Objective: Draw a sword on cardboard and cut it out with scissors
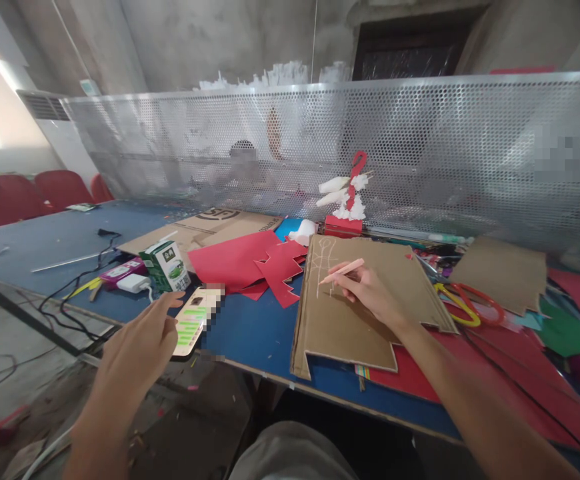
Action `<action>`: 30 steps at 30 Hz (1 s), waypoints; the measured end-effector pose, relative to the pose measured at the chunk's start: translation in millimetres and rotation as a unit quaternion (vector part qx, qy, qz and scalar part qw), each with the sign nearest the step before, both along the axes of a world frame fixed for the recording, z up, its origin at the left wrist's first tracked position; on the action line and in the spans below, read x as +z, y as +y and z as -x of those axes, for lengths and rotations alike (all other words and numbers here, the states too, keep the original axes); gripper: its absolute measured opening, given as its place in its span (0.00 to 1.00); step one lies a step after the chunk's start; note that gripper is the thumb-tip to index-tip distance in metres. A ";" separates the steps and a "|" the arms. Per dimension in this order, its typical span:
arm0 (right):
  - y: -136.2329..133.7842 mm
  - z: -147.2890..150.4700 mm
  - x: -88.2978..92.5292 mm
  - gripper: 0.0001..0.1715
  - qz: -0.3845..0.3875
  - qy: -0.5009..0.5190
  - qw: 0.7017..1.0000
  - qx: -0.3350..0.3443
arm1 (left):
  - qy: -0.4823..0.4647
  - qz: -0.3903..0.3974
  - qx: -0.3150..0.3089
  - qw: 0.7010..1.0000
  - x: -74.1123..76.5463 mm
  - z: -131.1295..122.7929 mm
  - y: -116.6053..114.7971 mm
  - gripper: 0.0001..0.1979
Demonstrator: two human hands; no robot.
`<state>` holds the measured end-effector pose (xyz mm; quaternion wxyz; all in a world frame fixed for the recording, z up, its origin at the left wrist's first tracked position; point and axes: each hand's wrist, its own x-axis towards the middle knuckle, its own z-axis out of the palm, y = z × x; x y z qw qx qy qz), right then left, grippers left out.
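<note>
My right hand (367, 290) is closed round a pale pinkish pencil (349, 268), its tip down at a sheet of brown cardboard (355, 333). Thin pale lines form a drawing (326, 257) at the cardboard's upper left. My left hand (143, 340) is beside a smartphone (190, 323) at the table's front edge, with its fingers apart over the phone's left side. Green message bubbles show on the lit screen. Whether the fingers touch the phone is hard to see.
A green-white drink carton (165, 267), white charger (134, 283) and black cables lie left. Red paper (235, 260) spreads across the middle. Orange- and yellow-handled scissors (475, 305) are right of the cardboard. A perforated metal screen (395, 147) stands behind the blue table (250, 333).
</note>
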<state>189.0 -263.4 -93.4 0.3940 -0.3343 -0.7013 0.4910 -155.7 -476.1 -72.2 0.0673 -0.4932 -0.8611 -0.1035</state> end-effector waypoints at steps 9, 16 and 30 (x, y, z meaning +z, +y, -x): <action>1.3 -0.3 -2.3 0.17 -0.006 0.005 1.000 0.004 | -0.011 -0.076 -0.038 0.996 -1.2 1.4 1.2 0.26; 3.5 0.1 -4.4 0.17 -0.004 0.012 1.000 -0.002 | -0.027 -0.069 -0.041 0.996 0.2 0.7 0.7 0.27; 3.1 -1.0 -3.7 0.16 -0.003 0.007 1.000 0.011 | -0.023 0.012 -0.020 0.999 0.1 3.6 1.3 0.27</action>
